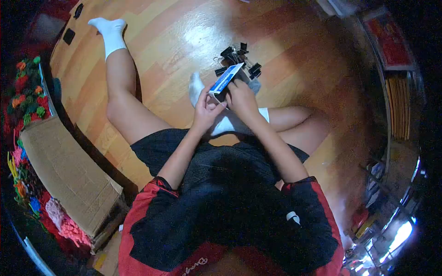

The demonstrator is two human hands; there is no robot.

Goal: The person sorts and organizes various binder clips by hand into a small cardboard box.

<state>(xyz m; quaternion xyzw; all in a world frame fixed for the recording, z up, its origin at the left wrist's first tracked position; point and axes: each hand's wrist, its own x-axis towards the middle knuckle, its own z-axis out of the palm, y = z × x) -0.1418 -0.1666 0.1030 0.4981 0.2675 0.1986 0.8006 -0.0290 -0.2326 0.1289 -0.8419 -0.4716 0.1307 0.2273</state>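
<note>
Blue-and-white, the box (226,79) slants near-left to far-right, my left hand (206,110) gripping its near end, my right hand (242,100) curled at its right side, nearer the far black clips (235,56), its hold hidden from me.

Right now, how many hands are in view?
2: the left hand holding the near end of the small box, the right hand at its right side. Some fingers are hidden; no other hands show.

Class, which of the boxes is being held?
The small blue box, gripped by the left hand; the large brown box sits apart, untouched.
</note>
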